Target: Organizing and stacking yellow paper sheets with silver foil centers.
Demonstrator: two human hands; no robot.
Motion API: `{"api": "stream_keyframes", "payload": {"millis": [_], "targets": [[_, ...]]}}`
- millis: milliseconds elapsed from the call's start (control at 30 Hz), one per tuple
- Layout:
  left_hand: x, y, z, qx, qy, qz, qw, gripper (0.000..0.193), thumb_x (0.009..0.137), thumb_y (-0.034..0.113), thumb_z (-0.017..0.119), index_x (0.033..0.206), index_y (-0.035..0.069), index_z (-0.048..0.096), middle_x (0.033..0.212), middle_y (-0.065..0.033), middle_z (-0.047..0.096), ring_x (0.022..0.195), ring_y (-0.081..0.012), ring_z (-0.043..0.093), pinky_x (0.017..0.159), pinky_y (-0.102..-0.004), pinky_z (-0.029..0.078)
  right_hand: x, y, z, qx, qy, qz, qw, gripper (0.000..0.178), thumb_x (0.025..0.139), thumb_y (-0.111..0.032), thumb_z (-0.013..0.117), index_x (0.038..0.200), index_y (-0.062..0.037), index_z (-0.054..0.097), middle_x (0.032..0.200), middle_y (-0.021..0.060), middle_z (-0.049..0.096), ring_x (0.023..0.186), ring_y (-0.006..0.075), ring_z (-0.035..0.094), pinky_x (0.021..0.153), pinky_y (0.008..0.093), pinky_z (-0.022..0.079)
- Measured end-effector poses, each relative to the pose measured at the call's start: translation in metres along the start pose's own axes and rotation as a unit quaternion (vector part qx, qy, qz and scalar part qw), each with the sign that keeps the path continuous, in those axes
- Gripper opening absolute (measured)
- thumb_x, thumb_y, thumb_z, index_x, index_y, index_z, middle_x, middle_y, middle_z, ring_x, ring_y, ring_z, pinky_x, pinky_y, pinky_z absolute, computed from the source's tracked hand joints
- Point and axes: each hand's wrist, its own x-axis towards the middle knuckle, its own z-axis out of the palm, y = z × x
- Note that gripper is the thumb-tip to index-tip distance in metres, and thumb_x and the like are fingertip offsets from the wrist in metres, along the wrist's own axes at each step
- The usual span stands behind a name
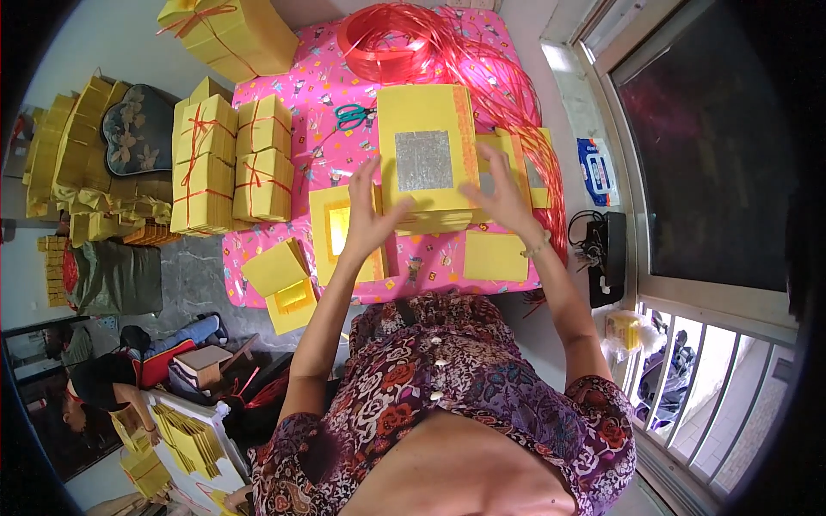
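Observation:
In front of me on the pink table lies a thick stack of yellow paper (420, 110), its top sheet bearing a silver foil square (423, 162) and an orange strip along the right side. My left hand (368, 222) is at the stack's near left corner, fingers spread and holding nothing. On the other side, my right hand (508, 202) is beside the near right edge with thumb and fingers apart; whether it touches the paper I cannot tell. Beneath my left hand is yellow paper with a gold foil patch (338, 230). A plain yellow pile (496, 256) lies below my right hand.
Teal-handled scissors (351, 117) lie left of the stack. A coil of red plastic ribbon (383, 56) sits at the back, its strands trailing down the right side. Red-tied yellow bundles (205, 138) stand at the left. A person (107, 378) is at the lower left.

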Motion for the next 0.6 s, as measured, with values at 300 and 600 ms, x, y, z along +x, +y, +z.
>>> {"api": "stream_keyframes", "payload": {"millis": [300, 600], "targets": [[0.021, -0.106, 0.044, -0.507, -0.068, -0.403, 0.759, 0.089, 0.089, 0.073, 0.03, 0.151, 0.009, 0.016, 0.154, -0.0149, 0.023, 0.141, -0.0334, 0.022, 0.114, -0.046, 0.019, 0.007, 0.099, 0.053, 0.472, -0.07, 0.429, 0.767, 0.061, 0.098, -0.051, 0.04, 0.139, -0.0061, 0.04, 0.132, 0.0062, 0.051, 0.118, 0.0161, 0.052, 0.095, 0.0308, 0.045], [0.01, -0.117, 0.081, -0.529, -0.033, -0.475, 0.702, 0.055, 0.092, 0.052, 0.043, 0.121, 0.008, 0.056, 0.112, -0.0119, 0.064, 0.097, -0.0284, 0.064, 0.083, -0.0473, 0.054, -0.011, 0.088, 0.068, 0.567, -0.002, 0.454, 0.687, 0.048, 0.097, -0.044, 0.046, 0.128, -0.0076, 0.051, 0.118, 0.0064, 0.063, 0.105, 0.0202, 0.062, 0.091, 0.0383, 0.052]]}}
